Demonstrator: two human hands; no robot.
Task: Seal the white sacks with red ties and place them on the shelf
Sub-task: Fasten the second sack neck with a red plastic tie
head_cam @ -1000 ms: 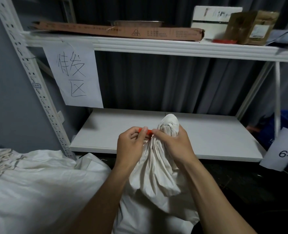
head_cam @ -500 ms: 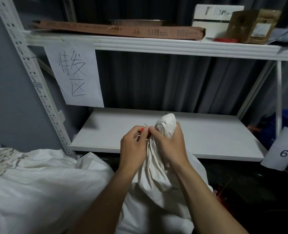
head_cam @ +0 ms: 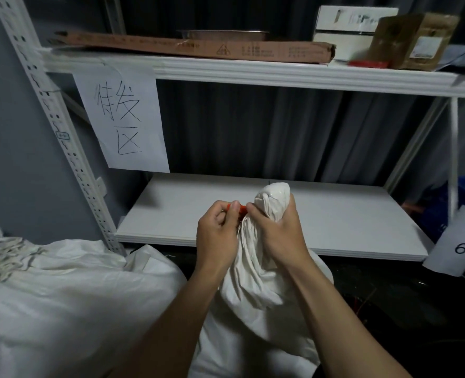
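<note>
The right hand [head_cam: 279, 236] grips the gathered neck of a white sack [head_cam: 253, 290], its bunched top sticking up past the fist toward twelve o'clock. At nine o'clock of that neck the left hand [head_cam: 216, 236] pinches a red tie [head_cam: 241, 209], which seems to wrap the neck, though fingers hide most of it. A second sack [head_cam: 70, 301] lies at eight o'clock of the view, the shelf board [head_cam: 348, 222] behind the hands.

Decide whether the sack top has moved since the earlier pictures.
No. The sack top sits at the same spot against the lower shelf board.
</note>
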